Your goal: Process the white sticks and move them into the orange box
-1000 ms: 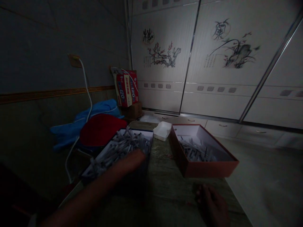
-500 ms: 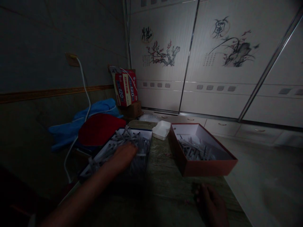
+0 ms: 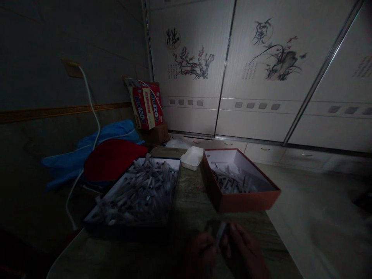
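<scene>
Slender pale stick (image 3: 220, 233) was held low over the table (image 3: 188, 205), between the two hands. The left hand (image 3: 200, 252) and the right hand (image 3: 247, 254) were both curled, with fingertips closed on the stick as far as could be told in the dim light. The work in hand was judged to be the handling of this single piece. It would be done best with the stick pinched near both ends and kept close over the table, since a dropped piece would be hard to find in such light. Ahead of the left hand, a dark box (image 3: 124, 230) was filled with a heap of sticks (image 3: 139, 192). Ahead of the right hand, a red box (image 3: 247, 201) held a thinner scatter (image 3: 229, 182) on its pale floor. Beyond and between the boxes a small white tray (image 3: 192, 158) was set; its contents could not be made out.
</scene>
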The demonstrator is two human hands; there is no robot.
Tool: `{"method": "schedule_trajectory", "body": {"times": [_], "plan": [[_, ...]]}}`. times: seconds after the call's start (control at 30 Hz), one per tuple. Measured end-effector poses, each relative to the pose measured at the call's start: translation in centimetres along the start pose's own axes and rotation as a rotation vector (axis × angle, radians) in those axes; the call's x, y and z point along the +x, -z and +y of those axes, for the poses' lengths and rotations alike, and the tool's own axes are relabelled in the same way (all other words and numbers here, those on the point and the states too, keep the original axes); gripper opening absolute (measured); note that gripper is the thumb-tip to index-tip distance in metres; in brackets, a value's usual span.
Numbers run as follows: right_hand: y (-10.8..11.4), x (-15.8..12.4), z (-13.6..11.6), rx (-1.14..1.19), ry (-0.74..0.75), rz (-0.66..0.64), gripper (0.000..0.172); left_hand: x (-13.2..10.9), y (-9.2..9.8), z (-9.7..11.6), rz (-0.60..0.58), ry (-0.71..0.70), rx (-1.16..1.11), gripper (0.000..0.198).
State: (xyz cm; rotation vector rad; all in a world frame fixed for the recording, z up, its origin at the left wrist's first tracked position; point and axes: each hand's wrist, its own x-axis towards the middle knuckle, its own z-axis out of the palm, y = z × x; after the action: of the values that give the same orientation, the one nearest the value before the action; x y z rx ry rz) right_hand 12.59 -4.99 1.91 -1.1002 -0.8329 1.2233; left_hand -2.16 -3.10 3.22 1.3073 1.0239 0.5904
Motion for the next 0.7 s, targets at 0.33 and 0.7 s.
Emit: {"method": "schedule_trajectory", "body": {"times": [0.33,0.7], "plan": [[1.0,-0.2,1.8,-0.35,-0.125,-0.283,0.046,1.2,3.7,-2.2,0.158,-0.56,1.259,0.016],[2.0,-1.7,-0.4,-0.481,-0.118,-0.507,0.035,-1.8,5.0,1.5,-0.087,-1.008,1.483,0.018]]}}
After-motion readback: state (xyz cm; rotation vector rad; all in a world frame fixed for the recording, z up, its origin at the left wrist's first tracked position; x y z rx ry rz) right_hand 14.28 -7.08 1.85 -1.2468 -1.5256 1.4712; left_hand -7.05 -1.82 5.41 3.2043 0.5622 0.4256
